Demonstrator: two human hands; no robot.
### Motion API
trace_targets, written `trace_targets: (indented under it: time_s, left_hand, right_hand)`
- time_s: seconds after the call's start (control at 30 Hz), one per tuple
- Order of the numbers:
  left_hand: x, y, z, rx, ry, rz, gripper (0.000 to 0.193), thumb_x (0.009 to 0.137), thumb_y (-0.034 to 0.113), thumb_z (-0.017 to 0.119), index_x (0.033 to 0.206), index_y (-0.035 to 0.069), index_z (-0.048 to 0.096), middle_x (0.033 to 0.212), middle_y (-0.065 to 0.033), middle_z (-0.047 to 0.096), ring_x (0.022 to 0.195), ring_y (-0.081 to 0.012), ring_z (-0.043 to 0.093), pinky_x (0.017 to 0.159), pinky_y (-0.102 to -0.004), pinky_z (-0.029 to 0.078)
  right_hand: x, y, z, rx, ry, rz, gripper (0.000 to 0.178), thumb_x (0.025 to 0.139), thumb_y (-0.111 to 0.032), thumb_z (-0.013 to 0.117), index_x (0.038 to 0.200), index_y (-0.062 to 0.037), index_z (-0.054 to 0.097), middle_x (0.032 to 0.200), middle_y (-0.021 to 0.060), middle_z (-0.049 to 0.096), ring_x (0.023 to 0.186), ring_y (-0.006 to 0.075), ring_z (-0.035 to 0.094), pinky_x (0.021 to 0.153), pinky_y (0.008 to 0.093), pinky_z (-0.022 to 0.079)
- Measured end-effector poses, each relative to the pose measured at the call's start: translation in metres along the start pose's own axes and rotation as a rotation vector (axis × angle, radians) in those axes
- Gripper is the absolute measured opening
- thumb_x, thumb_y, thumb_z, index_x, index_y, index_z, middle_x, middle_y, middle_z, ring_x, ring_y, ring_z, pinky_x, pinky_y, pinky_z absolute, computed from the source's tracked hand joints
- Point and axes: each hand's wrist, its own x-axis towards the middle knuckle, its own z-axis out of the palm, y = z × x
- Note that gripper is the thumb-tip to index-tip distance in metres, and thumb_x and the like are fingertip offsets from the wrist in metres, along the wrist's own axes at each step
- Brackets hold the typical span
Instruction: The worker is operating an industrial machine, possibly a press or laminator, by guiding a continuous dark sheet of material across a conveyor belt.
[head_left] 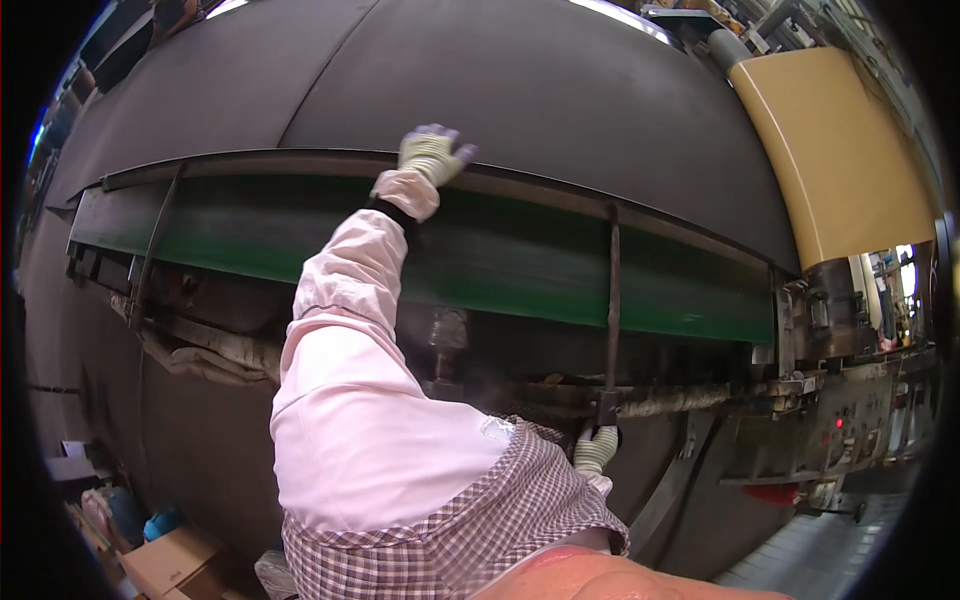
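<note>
My left hand point(435, 156), in a pale striped glove with purple fingertips, reaches forward over the long metal edge bar point(540, 192). It rests palm down with fingers apart on the near rim of a broad dark grey sheet surface point(520, 100), holding nothing. Low on the right, close to my body, my gloved right hand point(597, 450) is closed at the lower end of an upright metal rod point(614, 300). Its fingers are partly hidden there. Between the two hands runs a long green-and-dark belt-like panel point(560, 290) under the edge bar.
A large tan roll point(835, 150) stands at the far right, above machine framework with a small red light point(839, 423). Another metal strut point(158, 240) crosses the panel at left. A cardboard box point(175, 562) sits at lower left. Wrapped pipes point(215, 355) run beneath the panel.
</note>
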Motion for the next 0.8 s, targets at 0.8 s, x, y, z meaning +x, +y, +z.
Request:
trace_targets:
  time_s: [0.8]
  left_hand:
    - [0.018,0.04,-0.013,0.101,-0.365,0.156,0.058,0.094,0.054,0.035,0.121,0.009,0.06,0.129,-0.0122,0.055,0.12,-0.0305,0.051,0.102,-0.0395,0.039]
  right_hand:
    - [-0.003,0.014,0.015,0.045,0.082,-0.08,0.025,0.076,-0.022,0.063,0.092,-0.0025,0.057,0.087,0.0214,0.059,0.077,0.0395,0.057,0.068,0.0492,0.047]
